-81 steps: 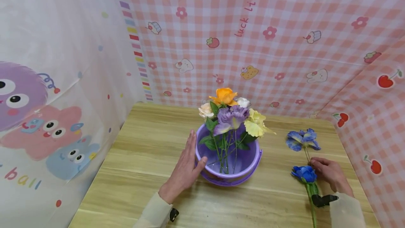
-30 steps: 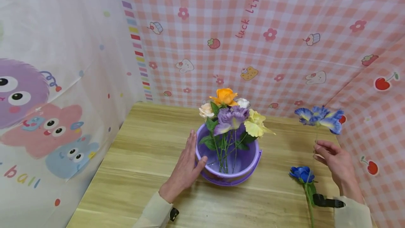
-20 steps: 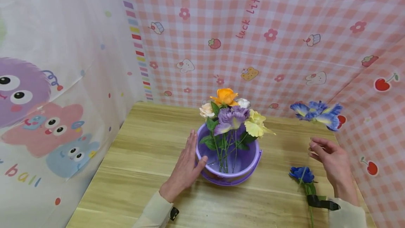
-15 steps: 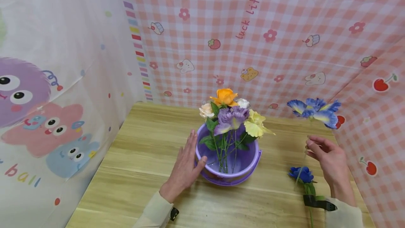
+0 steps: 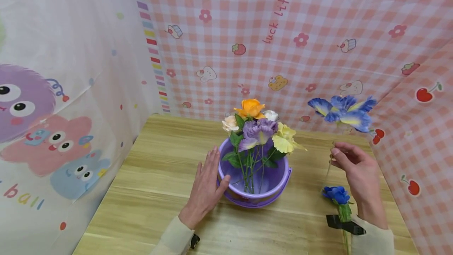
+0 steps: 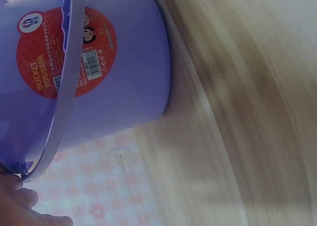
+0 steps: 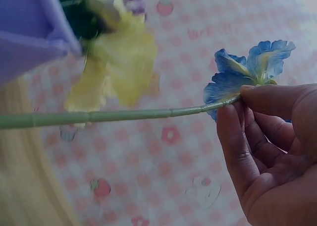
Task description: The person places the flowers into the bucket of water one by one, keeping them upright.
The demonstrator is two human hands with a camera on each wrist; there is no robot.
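My right hand (image 5: 357, 172) pinches the thin stem (image 7: 124, 115) of a blue iris with yellow streaks (image 5: 341, 113), thumb and fingertips close under the bloom. The iris is held up in the air, right of the purple bucket (image 5: 260, 196), its stem slanting down. Straight fingers of my left hand (image 5: 204, 192) rest along the bucket's left side, with the thumb at the rim. Inside the bucket stand a purple flower (image 5: 258, 131), a yellow one (image 5: 284, 139), an orange rose (image 5: 250, 108), and white and peach blooms.
A deep blue flower (image 5: 336, 194) with green leaves lies on the wooden table (image 5: 148, 176), under the right wrist. The bucket's handle (image 6: 72, 72) hangs down its side, across a red label. Patterned cloth (image 5: 212, 30) walls in the back and both sides.
My right hand has taken the iris by its stem, lifted it off the table and carried it up and leftward, toward the bucket. The left hand has stayed at the bucket.
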